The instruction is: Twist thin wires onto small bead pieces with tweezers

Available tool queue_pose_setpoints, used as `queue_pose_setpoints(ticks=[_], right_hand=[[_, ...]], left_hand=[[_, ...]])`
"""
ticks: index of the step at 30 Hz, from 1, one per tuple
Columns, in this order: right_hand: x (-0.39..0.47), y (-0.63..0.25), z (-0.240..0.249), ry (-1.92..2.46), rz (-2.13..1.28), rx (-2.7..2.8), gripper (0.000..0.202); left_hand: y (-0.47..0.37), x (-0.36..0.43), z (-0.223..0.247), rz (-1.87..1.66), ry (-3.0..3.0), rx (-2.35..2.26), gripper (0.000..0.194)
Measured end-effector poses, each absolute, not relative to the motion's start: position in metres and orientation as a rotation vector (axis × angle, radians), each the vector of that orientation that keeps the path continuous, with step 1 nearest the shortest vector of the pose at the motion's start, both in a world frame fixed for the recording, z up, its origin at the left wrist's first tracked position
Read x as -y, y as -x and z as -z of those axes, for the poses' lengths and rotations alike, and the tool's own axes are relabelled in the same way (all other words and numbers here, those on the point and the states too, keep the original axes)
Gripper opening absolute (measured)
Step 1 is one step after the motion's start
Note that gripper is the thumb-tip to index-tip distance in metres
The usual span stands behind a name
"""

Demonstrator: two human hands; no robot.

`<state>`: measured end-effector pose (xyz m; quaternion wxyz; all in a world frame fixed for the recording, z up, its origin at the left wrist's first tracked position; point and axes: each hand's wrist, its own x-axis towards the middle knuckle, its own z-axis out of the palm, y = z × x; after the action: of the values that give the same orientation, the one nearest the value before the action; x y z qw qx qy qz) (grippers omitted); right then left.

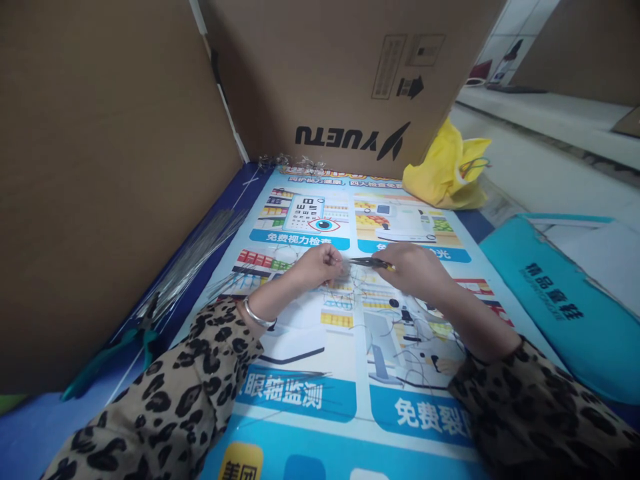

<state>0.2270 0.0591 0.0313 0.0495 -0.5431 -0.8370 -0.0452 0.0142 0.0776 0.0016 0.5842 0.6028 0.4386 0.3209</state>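
Note:
My right hand (pixel 413 268) is wrapped round a pair of small pliers (pixel 366 262), whose dark jaws point left. My left hand (pixel 319 265), with a silver bangle at its wrist, is pinched closed just beside the jaw tips. A thin wire (pixel 353 275) shows faintly between the two hands; its exact shape is too fine to make out. Loose curved wires (pixel 357 327) lie on the printed poster sheet (pixel 335 347) under and around my hands. Both forearms wear leopard-print sleeves.
Teal-handled pliers (pixel 143 333) and a bundle of straight wires (pixel 200 247) lie at the left. Small wire pieces (pixel 295 161) sit along the back cardboard wall (pixel 330 80). A yellow bag (pixel 445 170) and a teal box (pixel 555 300) stand at the right.

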Motion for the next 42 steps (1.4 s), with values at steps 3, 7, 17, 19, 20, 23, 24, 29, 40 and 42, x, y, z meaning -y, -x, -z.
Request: queue_pose_setpoints(ticks=[3,7,17,19,20,23,24,29,40,42], right_hand=[[-0.058,-0.228,-0.034,1.593,0.218,2.602,0.028],[-0.056,-0.225,-0.033,1.512,0.347,2.686,0.027],[-0.055,-0.218,-0.025,1.39,0.605,2.714,0.018],[-0.055,-0.218,-0.024,1.379,0.633,2.711,0.019],[-0.055,-0.218,-0.024,1.372,0.645,2.71,0.019],[-0.055,-0.219,-0.022,1.341,0.676,2.705,0.02],[-0.055,-0.22,-0.021,1.329,0.683,2.704,0.02],[-0.055,-0.222,-0.019,1.322,0.667,2.713,0.021],[-0.055,-0.22,-0.017,1.376,0.608,2.751,0.022],[-0.055,-0.22,-0.017,1.388,0.599,2.757,0.021]], left_hand=[[-0.014,-0.078,0.0,-0.753,-1.428,-1.044,0.019],[-0.014,-0.078,0.001,-0.747,-1.445,-1.023,0.017],[-0.016,-0.077,0.0,-0.741,-1.487,-1.05,0.015],[-0.015,-0.077,-0.001,-0.745,-1.476,-1.044,0.015],[-0.015,-0.077,-0.001,-0.744,-1.471,-1.039,0.015],[-0.015,-0.077,-0.002,-0.731,-1.46,-1.028,0.014],[-0.014,-0.077,-0.002,-0.726,-1.457,-1.024,0.014],[-0.014,-0.076,-0.005,-0.698,-1.448,-1.032,0.015],[-0.014,-0.078,0.0,-0.673,-1.474,-1.041,0.014],[-0.014,-0.078,-0.001,-0.673,-1.471,-1.043,0.014]])
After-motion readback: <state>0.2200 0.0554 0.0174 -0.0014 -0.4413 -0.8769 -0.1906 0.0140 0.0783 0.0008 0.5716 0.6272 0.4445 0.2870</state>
